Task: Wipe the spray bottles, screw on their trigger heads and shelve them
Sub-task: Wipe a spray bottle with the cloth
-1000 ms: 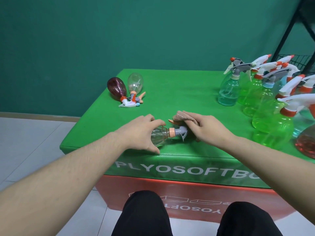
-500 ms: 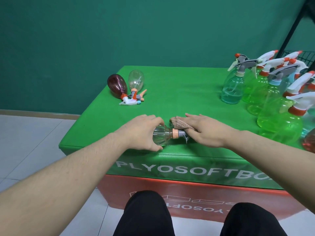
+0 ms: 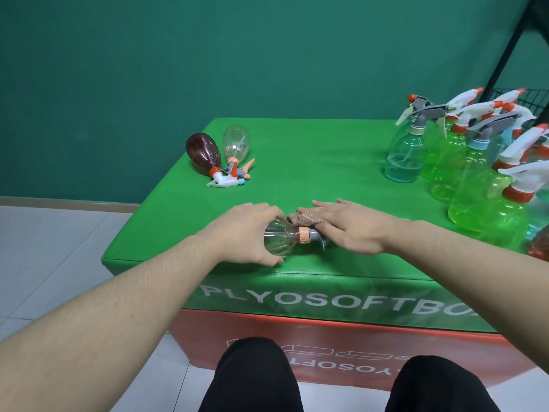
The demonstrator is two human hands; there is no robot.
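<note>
A clear spray bottle (image 3: 277, 241) is laid on its side near the lower centre of the frame, its orange collar and grey trigger head (image 3: 315, 235) pointed right. A brown cloth (image 3: 306, 217) is bunched just above its neck. At upper left, a dark red bottle (image 3: 203, 153) and a clear bottle (image 3: 236, 141) are laid side by side, heads attached. At right, a cluster of green and teal bottles (image 3: 463, 171) is stood upright with heads on.

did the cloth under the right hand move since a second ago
Yes. The brown cloth dropped from a raised bunch above the trigger head to lie flat against the clear bottle's orange collar, pressed by the right hand.
</note>
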